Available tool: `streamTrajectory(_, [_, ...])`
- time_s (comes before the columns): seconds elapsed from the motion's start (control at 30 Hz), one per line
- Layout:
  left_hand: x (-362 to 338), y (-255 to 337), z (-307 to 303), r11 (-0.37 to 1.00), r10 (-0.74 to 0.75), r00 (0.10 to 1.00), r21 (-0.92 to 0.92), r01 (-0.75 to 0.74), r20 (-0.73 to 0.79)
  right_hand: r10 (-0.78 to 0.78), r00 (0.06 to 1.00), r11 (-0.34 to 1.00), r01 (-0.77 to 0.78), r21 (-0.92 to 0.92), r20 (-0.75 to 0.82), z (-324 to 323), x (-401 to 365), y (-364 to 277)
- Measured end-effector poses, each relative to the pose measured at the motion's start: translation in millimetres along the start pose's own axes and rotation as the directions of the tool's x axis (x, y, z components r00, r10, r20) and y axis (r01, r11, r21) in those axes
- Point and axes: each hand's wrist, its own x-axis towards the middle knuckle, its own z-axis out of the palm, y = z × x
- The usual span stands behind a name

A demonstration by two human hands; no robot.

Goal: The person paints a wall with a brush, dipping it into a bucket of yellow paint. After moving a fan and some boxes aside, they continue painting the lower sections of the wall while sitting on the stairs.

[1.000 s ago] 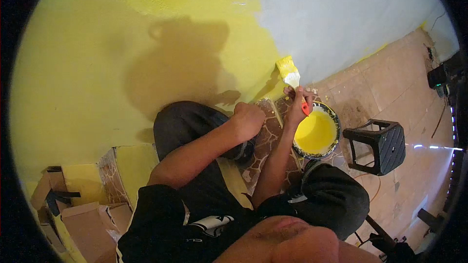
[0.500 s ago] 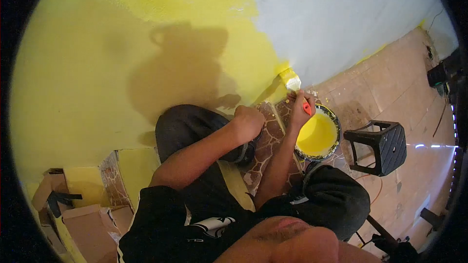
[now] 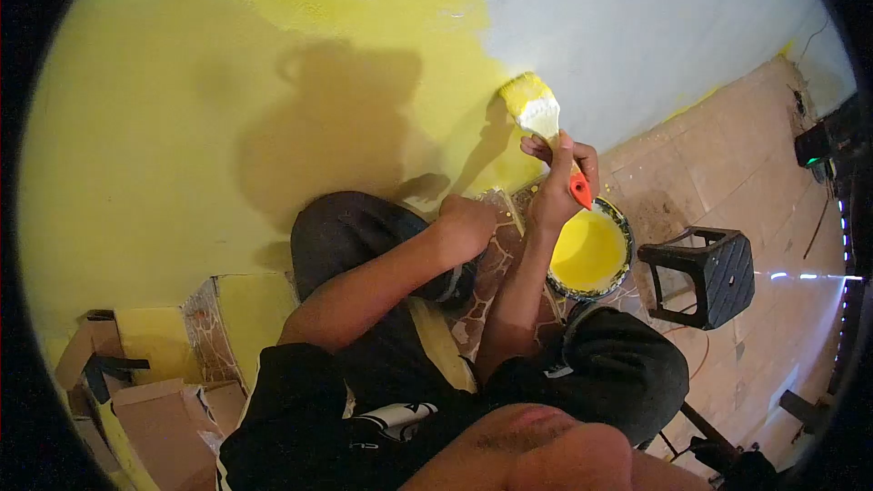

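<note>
A paintbrush [image 3: 540, 118] with yellow-coated bristles and a red handle end is gripped in my right hand [image 3: 564, 180], its bristles at the wall where yellow paint borders the grey-white part [image 3: 637, 27]. Just below that hand, a round bucket [image 3: 627, 255] with a paint-smeared rim holds yellow paint [image 3: 587, 250]. My left hand [image 3: 468, 223] is closed beside my bent knee, near the yellow wall [image 3: 182, 127]; whether anything is inside it is hidden.
A black plastic stool [image 3: 718, 277] lies on its side right of the bucket on the tiled floor [image 3: 682, 155]. Cardboard boxes [image 3: 164, 427] are at the lower left. Dark objects [image 3: 818, 141] line the right edge.
My right hand has moved up with the brush, whose bristles are now higher and slightly left on the wall. My left hand stays almost in place.
</note>
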Motion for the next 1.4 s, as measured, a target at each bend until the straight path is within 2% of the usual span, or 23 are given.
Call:
streamTrajectory(0.03, [0.1,-1.4,0.0,1.000,-0.002,1.000,-0.019,0.002,0.006,0.000,1.000,1.000,0.000,-0.002,0.001,0.4,0.6,-3.3])
streamTrajectory(0.1, [-0.2,-2.1,-1.7,0.999,-0.007,1.000,-0.032,0.007,0.012,-0.097,0.995,0.988,0.099,0.122,-0.028,0.0,3.5,-8.7])
streamTrajectory(0.17, [-2.8,-1.1,-3.7,1.000,-0.009,1.000,-0.009,0.009,0.021,-0.067,0.997,0.986,0.071,0.153,-0.030,0.6,3.4,-12.0])
streamTrajectory(0.23, [0.0,-0.9,1.2,1.000,-0.014,1.000,0.008,0.014,0.028,-0.101,0.995,0.995,0.100,-0.022,-0.023,-3.5,7.4,-0.3])
streamTrajectory(0.37, [-2.6,-1.1,-4.4,0.999,0.024,1.000,0.027,-0.024,0.001,0.024,0.999,1.000,-0.024,0.001,-0.038,-14.1,4.2,32.1])
streamTrajectory(0.43, [-2.1,1.6,-9.3,1.000,-0.013,0.999,0.015,0.013,0.039,0.026,0.999,1.000,-0.026,-0.002,-0.036,-24.8,1.6,50.9])
streamTrajectory(0.5, [0.0,4.0,-9.4,0.999,-0.037,0.996,0.009,0.036,0.078,0.076,0.992,0.996,-0.079,-0.029,-0.096,-34.5,-0.4,63.9])
streamTrajectory(0.6, [-1.9,2.0,-9.1,1.000,0.015,0.999,-0.026,-0.014,0.028,0.108,0.986,0.984,-0.124,-0.127,-0.131,-47.4,-2.4,78.2])
streamTrajectory(0.7, [-1.4,2.0,-11.2,0.999,0.019,0.999,-0.047,-0.017,0.048,0.160,0.976,0.965,-0.187,-0.185,-0.148,-60.6,-4.4,79.1])
streamTrajectory(0.77, [2.8,-2.2,-4.5,1.000,-0.005,0.993,-0.009,0.006,0.115,0.143,0.975,0.967,-0.174,-0.187,-0.169,-68.2,-5.0,72.4])
streamTrajectory(0.93, [3.7,-4.4,-0.7,1.000,-0.020,0.998,0.001,0.020,0.056,0.148,0.969,0.974,-0.178,-0.142,-0.195,-53.1,-1.4,50.1])
streamTrajectory(1.0, [2.3,-2.7,-1.8,1.000,-0.004,0.999,-0.003,0.004,0.039,0.117,0.988,0.980,-0.131,-0.149,-0.096,-37.2,-2.7,45.5])
streamTrajectory(1.1, [1.1,-2.6,-6.1,0.999,-0.043,0.998,-0.024,0.045,0.052,0.114,0.992,0.988,-0.118,-0.102,-0.048,-17.5,-7.2,31.1])
streamTrajectory(1.17, [1.5,-4.3,-3.4,1.000,0.020,1.000,-0.016,-0.020,0.004,0.111,0.994,0.992,-0.112,-0.065,-0.022,-8.5,-6.8,21.2])
streamTrajectory(1.27, [1.6,-2.1,-3.7,0.996,-0.004,0.999,-0.091,0.000,-0.048,0.083,0.996,0.997,-0.083,0.000,0.015,4.3,-4.8,4.9])
streamTrajectory(1.33, [1.5,-0.9,-1.8,0.997,-0.015,0.999,-0.074,0.012,-0.040,0.060,0.998,0.997,-0.061,0.037,0.030,11.4,-4.6,-4.3])
streamTrajectory(1.4, [0.9,-1.7,-1.7,0.998,-0.031,0.999,-0.053,0.029,-0.032,-0.068,0.996,0.995,0.064,0.070,0.055,17.6,-4.8,-11.9])
